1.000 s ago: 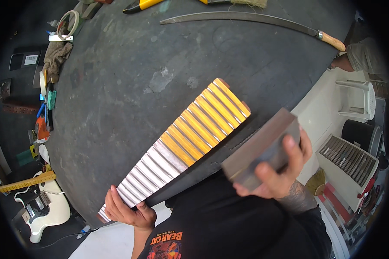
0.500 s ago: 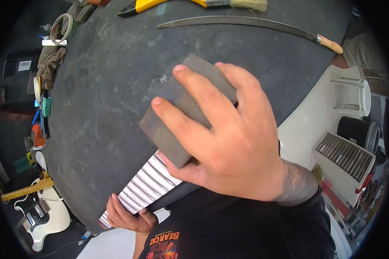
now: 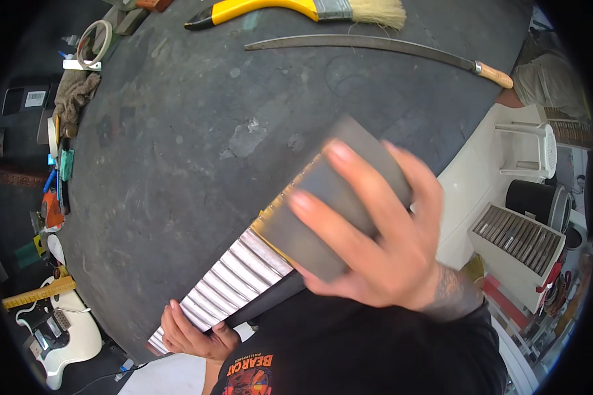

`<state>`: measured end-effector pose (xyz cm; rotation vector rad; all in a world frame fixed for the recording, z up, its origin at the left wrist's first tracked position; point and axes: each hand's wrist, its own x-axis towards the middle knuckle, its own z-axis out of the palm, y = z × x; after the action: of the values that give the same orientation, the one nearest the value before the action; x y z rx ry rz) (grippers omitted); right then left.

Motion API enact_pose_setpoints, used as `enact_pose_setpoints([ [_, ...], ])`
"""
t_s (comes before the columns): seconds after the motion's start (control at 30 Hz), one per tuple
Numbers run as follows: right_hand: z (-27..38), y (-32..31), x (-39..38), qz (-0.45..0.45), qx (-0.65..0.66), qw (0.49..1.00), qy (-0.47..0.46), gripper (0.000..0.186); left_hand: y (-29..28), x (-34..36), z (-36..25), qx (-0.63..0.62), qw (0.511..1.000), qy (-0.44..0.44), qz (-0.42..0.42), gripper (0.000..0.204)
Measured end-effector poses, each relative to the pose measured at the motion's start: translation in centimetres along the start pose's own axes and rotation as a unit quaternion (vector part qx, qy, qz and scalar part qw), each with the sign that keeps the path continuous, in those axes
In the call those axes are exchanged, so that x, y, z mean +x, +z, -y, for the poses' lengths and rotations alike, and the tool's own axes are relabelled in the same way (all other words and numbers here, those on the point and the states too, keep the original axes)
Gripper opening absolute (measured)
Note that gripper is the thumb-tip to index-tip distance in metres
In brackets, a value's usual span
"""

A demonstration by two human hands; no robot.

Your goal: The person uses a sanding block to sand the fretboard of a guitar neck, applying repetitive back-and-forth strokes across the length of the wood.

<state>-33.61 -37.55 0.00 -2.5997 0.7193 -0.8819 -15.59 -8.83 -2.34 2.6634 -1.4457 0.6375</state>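
Note:
A ridged, silvery strip (image 3: 234,273), which looks like a guitar neck with its fretboard masked, lies slanted across the table's near edge. At its lower-left end my left hand (image 3: 196,336) is closed around it, thumb on the near side and fingers over the far side. My right hand (image 3: 385,243) grips a dark grey rectangular block (image 3: 296,240), fingers spread across its top and thumb at the near side. The block rests over the upper-right part of the neck and hides it; a yellowish edge shows along its side. Block and fingers are blurred by motion.
At the table's far side lie a yellow-handled brush (image 3: 263,8) and a long file (image 3: 375,45) with a wooden handle. Tape rolls, a brown cloth (image 3: 76,95) and small tools line the left. A white guitar body (image 3: 79,332) is lower left; a white stool (image 3: 527,148) stands right.
My right hand has slid the block to the right along the neck, uncovering more of its ridged surface. My left hand stays at the narrow end. The view has shifted slightly.

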Motion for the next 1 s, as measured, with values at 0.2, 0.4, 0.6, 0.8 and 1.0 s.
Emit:
enact_pose_setpoints([
  [0.2, -0.2, 0.4, -0.2, -0.005, -0.028, 1.000, 0.010, 0.062, 0.0, 0.3, 0.1, 0.000, 1.000, 0.018, 0.002, 0.081],
  [0.4, 0.1, -0.1, -0.6, -0.002, 0.013, 1.000, 0.017, 0.064, 0.2, 0.1, 0.0, -0.003, 1.000, 0.004, -0.006, 0.079],
  [0.6, 0.1, -0.4, -0.7, -0.001, 0.009, 0.999, 0.035, 0.067, -0.1, 0.0, 0.0, 0.017, 1.000, 0.015, 0.002, 0.078],
  [0.8, 0.0, 0.9, 1.1, -0.028, 0.046, 0.998, 0.030, 0.070, 0.0, 0.4, -0.7, 0.009, 1.000, -0.006, -0.013, 0.078],
  [1.0, 0.3, -0.4, -2.5, -0.060, 0.020, 0.998, 0.024, 0.067, -0.1, 0.8, -1.3, -0.006, 0.999, 0.002, -0.034, 0.077],
])
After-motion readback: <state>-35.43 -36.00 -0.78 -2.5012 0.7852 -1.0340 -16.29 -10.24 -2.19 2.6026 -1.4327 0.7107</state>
